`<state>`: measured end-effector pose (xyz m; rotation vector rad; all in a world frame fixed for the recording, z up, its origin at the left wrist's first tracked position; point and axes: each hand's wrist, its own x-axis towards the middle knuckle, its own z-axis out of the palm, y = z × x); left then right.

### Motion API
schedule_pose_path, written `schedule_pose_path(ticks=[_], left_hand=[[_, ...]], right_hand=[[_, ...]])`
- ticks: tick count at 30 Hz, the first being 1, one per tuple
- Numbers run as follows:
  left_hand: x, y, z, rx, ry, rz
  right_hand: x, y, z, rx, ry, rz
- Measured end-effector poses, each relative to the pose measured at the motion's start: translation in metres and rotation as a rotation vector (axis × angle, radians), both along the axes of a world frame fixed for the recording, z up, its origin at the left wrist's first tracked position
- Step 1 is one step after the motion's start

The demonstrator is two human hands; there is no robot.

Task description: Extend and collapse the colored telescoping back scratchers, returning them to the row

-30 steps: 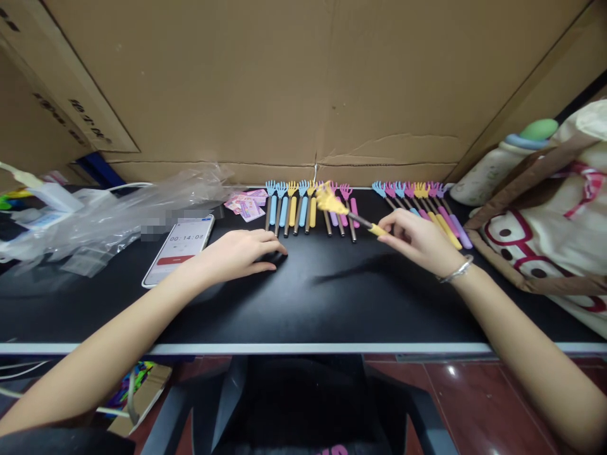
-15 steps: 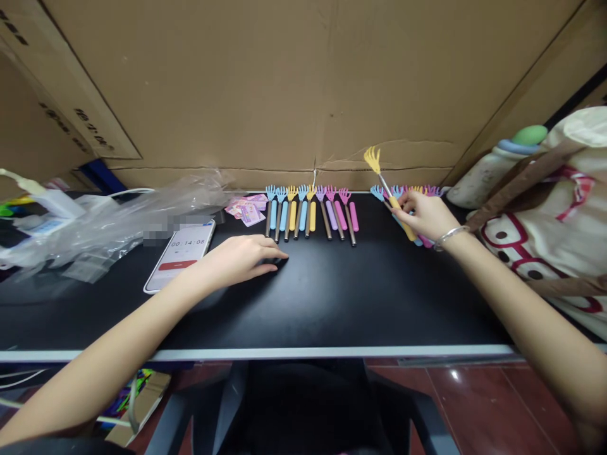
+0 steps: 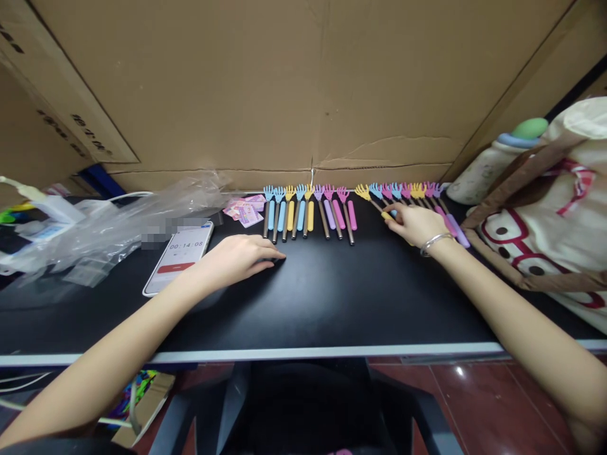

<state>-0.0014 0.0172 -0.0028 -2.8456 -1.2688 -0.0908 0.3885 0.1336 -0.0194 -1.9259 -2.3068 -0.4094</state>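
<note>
My right hand (image 3: pixel 408 222) has its fingers closed on the yellow handle of a back scratcher (image 3: pixel 363 191), whose hand-shaped head lies on the desk at the left end of the right-hand row. Beside it, several back scratchers in blue, pink, yellow and purple (image 3: pixel 453 229) lie side by side, partly hidden by that hand. My left hand (image 3: pixel 249 258) rests on the desk with fingers stretched out, holding nothing. Just beyond it is another row of back scratchers with metal rods, one being a pink one (image 3: pixel 351 217), with separate coloured handle sleeves between the rods.
A phone (image 3: pixel 177 256) showing a timer lies by my left forearm. Behind it are crumpled plastic bags (image 3: pixel 156 205) and pink printed cards (image 3: pixel 250 213). A fabric bag (image 3: pixel 559 215) and a bottle (image 3: pixel 488 164) stand at the right. Cardboard (image 3: pixel 227 88) walls the back of the black desk (image 3: pixel 313 303).
My right hand has lowered the yellow back scratcher from the air to the desk at the left end of the right-hand row. My left hand stays in place.
</note>
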Motion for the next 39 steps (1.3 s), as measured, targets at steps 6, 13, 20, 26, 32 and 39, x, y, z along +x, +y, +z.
schedule_pose_path(ticks=[6, 13, 20, 26, 32, 39], left_hand=[[0.001, 0.0, 0.0, 0.009, 0.01, -0.002], [0.001, -0.002, 0.002, -0.028, 0.008, 0.035], [0.002, -0.004, 0.004, -0.054, 0.026, 0.049], [0.002, -0.004, 0.005, -0.046, 0.022, 0.043], [0.002, -0.003, 0.005, -0.041, 0.03, 0.048], [0.002, -0.003, 0.004, -0.052, 0.028, 0.046]], right_hand=[[-0.008, -0.003, -0.002, 0.028, -0.028, -0.004], [-0.009, -0.006, 0.001, 0.067, 0.01, 0.005], [0.002, -0.004, 0.006, -0.042, 0.103, 0.067], [0.001, -0.004, 0.004, -0.063, 0.1, 0.073], [0.005, 0.001, -0.001, -0.039, 0.041, 0.039], [0.009, 0.004, -0.004, -0.035, 0.018, 0.016]])
